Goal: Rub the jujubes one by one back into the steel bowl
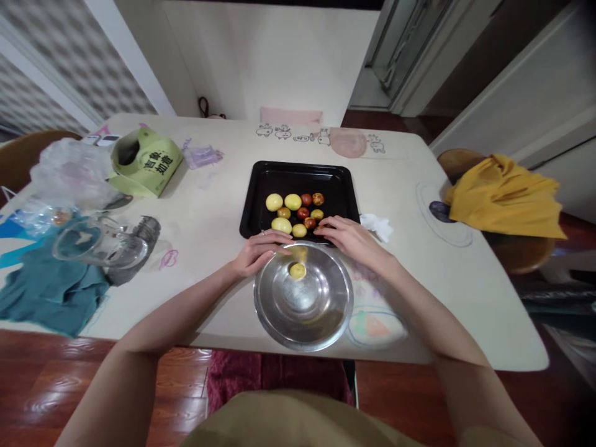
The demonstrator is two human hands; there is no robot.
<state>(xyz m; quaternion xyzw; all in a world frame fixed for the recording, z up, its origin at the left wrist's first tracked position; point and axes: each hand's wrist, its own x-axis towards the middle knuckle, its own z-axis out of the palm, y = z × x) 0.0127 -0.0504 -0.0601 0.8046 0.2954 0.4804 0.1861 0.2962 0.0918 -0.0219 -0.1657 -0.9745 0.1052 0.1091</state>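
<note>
A black baking tray (342, 186) lies on the table, holding several yellow round fruits (293, 202) and smaller red-brown jujubes (306, 199). In front of it stands a shiny steel bowl (321, 310) with one yellow fruit (298, 271) inside. My left hand (261, 251) rests over the bowl's upper left rim, fingers stretched flat and a ring on one of them. My right hand (350, 241) reaches over the tray's near right corner. Its bent fingertips close on a small brownish jujube (319, 228), which they partly hide.
To the left are a glass pitcher (112, 245), a teal cloth (56, 288), a green paper bag (149, 164) and a clear plastic bag (69, 171). A crumpled tissue (377, 226) lies right of the tray. A yellow cloth (507, 198) hangs over a chair.
</note>
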